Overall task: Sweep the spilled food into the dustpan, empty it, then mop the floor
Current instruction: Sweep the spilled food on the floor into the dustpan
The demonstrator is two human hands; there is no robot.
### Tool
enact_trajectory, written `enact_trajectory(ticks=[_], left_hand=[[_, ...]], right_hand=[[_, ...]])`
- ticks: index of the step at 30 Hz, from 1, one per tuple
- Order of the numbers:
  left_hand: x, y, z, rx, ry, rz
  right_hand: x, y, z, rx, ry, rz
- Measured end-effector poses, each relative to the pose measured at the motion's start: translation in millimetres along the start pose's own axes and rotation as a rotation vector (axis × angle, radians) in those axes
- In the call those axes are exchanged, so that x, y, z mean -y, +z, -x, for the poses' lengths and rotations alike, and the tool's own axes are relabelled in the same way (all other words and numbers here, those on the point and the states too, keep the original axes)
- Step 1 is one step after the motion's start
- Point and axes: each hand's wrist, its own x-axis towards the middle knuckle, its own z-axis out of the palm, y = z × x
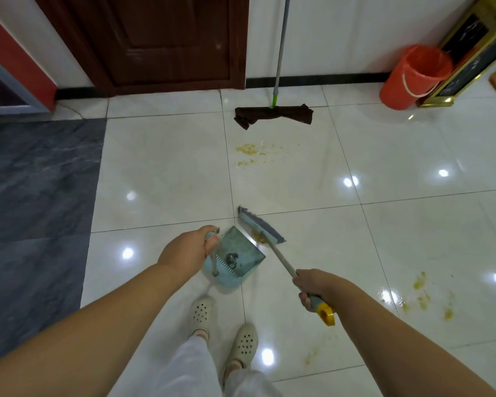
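Note:
My left hand (185, 249) grips the handle of a light blue dustpan (235, 257) standing on the white tile floor just ahead of my feet. My right hand (315, 287) holds the teal and yellow grip of a short broom. Its blue-grey head (259, 224) rests at the dustpan's open right edge, with a small yellow clump of food (257, 235) against the bristles. More yellow crumbs (251, 152) lie farther ahead, and yellow smears (421, 290) mark the floor at my right. A mop with a dark brown cloth (272, 115) leans on the far wall.
An orange bucket with an orange liner (413, 77) stands at the far right beside a gold-framed black stand (470, 53). A dark wooden door (166, 38) is straight ahead. Dark grey marble flooring (38, 196) covers the left side. My feet in white clogs (224, 328) are below the dustpan.

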Motion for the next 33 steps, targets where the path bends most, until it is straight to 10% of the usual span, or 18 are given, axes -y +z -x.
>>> enact_trajectory(ticks=[16,33], left_hand=[[-0.7,0.6,17.7,-0.013,0.000,-0.027],[11.5,8.8,63.5,-0.087,-0.069,0.136]], right_hand=[[-20.4,7.2,70.3,0.159,0.071,-0.282],[21.8,9.0,19.3,-0.110,-0.085,0.498]])
